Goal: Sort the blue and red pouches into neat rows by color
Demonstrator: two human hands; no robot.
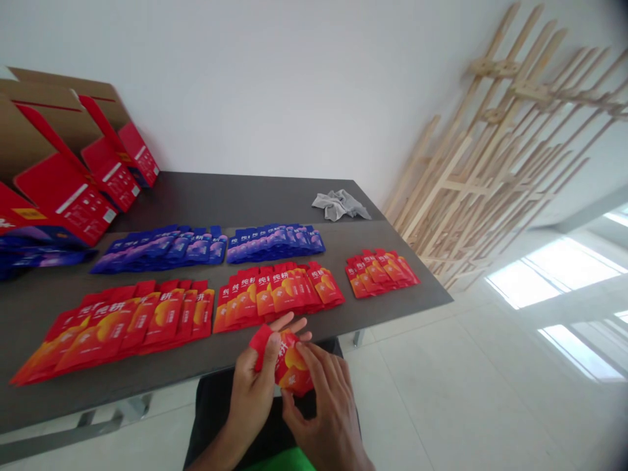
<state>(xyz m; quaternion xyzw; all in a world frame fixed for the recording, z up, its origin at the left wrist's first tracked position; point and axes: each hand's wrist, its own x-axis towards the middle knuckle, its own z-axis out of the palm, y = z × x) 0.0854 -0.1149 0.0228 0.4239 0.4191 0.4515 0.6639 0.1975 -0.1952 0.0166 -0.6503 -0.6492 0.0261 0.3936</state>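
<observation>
Over my lap, at the table's front edge, a red and orange packet (pixel 289 366) with white lettering is held between both hands. My left hand (pixel 256 373) grips its left side, thumb across the front. My right hand (pixel 326 386) has its fingers closed on the packet's right and lower edge. Just beyond them on the table lies an overlapping row of similar red packets (pixel 282 291). Another red row (pixel 122 320) is to the left, and a smaller red group (pixel 380 271) to the right. Behind the red rows are blue packets (pixel 275 242) and more blue packets (pixel 161 248).
Open red cardboard boxes (pixel 73 196) stand at the table's left end, beside flat blue packets (pixel 44 255). A crumpled grey cloth (pixel 340 205) rests near the back right corner of the dark table (pixel 235 196). Wooden easels (pixel 490 150) lean against the wall on the right.
</observation>
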